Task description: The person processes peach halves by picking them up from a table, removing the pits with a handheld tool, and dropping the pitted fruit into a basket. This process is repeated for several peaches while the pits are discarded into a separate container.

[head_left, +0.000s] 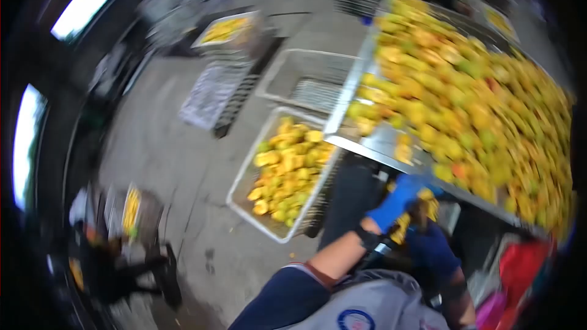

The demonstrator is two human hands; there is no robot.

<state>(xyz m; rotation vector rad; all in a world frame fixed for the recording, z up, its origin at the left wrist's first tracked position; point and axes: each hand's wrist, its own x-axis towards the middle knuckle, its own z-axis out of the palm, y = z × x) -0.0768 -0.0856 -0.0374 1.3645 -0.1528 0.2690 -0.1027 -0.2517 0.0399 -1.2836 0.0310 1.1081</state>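
Note:
My left hand (394,201), in a blue glove with a dark band at the wrist, is closed around a yellow fruit (428,198) that looks like a peach, by the near edge of the metal table (373,148). My right hand (431,247), in a darker blue glove, is just below with its fingers curled. Something dark lies between the two hands, too blurred to name. More yellow fruit (400,230) shows under my left hand. A large heap of yellow and greenish fruit (452,98), much of it halved, covers the table.
A white crate (247,206) of fruit halves stands on the floor left of the table, with another crate (275,78) behind it. Farther off are stacked crates (211,95) and a fruit-filled one (226,30). Another person (110,263) sits at lower left. Red cloth (523,269) lies at right.

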